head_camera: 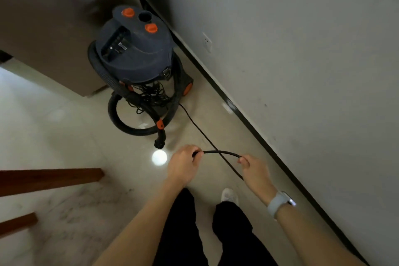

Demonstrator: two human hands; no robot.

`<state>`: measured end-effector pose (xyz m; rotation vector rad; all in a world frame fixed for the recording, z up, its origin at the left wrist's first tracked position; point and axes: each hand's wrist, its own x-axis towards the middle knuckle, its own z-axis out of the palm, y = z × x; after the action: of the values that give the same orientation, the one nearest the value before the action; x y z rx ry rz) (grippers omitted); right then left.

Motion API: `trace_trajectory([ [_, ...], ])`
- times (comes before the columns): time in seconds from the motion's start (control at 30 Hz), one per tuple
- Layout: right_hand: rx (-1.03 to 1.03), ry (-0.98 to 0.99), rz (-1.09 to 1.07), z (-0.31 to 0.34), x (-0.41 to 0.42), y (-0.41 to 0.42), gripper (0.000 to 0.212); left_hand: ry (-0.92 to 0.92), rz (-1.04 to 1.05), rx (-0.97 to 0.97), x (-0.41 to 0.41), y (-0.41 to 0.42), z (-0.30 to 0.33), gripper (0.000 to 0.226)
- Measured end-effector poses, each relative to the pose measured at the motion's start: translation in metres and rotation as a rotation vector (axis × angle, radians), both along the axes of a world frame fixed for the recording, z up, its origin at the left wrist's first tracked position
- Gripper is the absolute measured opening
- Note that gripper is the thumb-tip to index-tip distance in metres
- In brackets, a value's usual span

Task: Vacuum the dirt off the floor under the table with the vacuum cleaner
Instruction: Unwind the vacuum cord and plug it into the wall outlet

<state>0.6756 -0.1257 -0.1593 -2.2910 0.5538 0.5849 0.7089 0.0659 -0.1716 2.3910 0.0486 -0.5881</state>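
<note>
I see the dark canister vacuum cleaner point(133, 54), 2 orange knobs on top, standing by the wall point(302, 49). In front of it, my left hand point(183, 165) and right hand point(255, 168) each pinch its black cord point(220, 152).

Indoor room, prob home/office: tiled floor point(64, 127), wall socket point(207, 41), black skirting point(248, 123), wood furniture point(49, 179).

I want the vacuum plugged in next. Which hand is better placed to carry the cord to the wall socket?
Probably the right hand. It grips the cord on the side nearer the wall, where the socket sits. The left hand holds the cord's other end, farther from the wall.
</note>
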Motion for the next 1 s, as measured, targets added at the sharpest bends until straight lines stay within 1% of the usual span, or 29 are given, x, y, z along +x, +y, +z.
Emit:
trace_trajectory([
  [0.13,-0.097,0.09,0.038,0.003,-0.035,-0.077,0.03,0.064,-0.122,-0.027,-0.028,-0.074,0.003,0.023],
  [0.23,-0.094,0.096,0.001,0.0,-0.056,-0.115,0.028,0.105,-0.148,-0.07,-0.044,-0.113,0.002,0.023],
  [0.33,-0.072,0.037,0.022,-0.003,-0.052,-0.12,0.029,0.09,-0.055,-0.057,-0.053,-0.12,-0.001,0.024],
  [0.43,-0.018,-0.067,0.081,0.001,-0.037,-0.106,0.028,0.012,0.059,0.01,-0.052,-0.106,-0.001,0.022],
  [0.6,0.109,-0.164,0.129,0.011,-0.014,-0.076,0.027,-0.141,0.222,0.133,-0.043,-0.079,0.004,0.023],
  [0.67,0.19,-0.208,0.14,0.015,-0.001,-0.06,0.024,-0.143,0.309,0.151,-0.036,-0.069,0.007,0.025],
  [0.7,0.234,-0.219,0.15,0.018,0.006,-0.051,0.023,-0.118,0.359,0.124,-0.031,-0.064,0.008,0.025],
  [0.73,0.278,-0.226,0.158,0.021,0.014,-0.042,0.022,-0.072,0.419,0.067,-0.025,-0.059,0.009,0.026],
  [0.77,0.32,-0.229,0.172,0.025,0.022,-0.033,0.021,-0.007,0.512,-0.034,-0.017,-0.054,0.011,0.026],
  [0.8,0.355,-0.229,0.191,0.027,0.031,-0.024,0.019,0.087,0.648,-0.188,-0.008,-0.049,0.013,0.027],
  [0.87,0.395,-0.231,0.243,0.027,0.048,-0.004,0.016,0.312,0.948,-0.62,0.012,-0.038,0.018,0.03],
  [0.9,0.401,-0.225,0.274,0.026,0.058,0.007,0.016,0.382,1.058,-0.831,0.023,-0.03,0.019,0.029],
  [0.97,0.399,-0.18,0.327,0.023,0.077,0.028,0.019,0.425,1.239,-1.173,0.049,-0.013,0.021,0.022],
  [1.0,0.404,-0.145,0.347,0.022,0.088,0.038,0.02,0.42,1.319,-1.282,0.062,-0.003,0.022,0.019],
])
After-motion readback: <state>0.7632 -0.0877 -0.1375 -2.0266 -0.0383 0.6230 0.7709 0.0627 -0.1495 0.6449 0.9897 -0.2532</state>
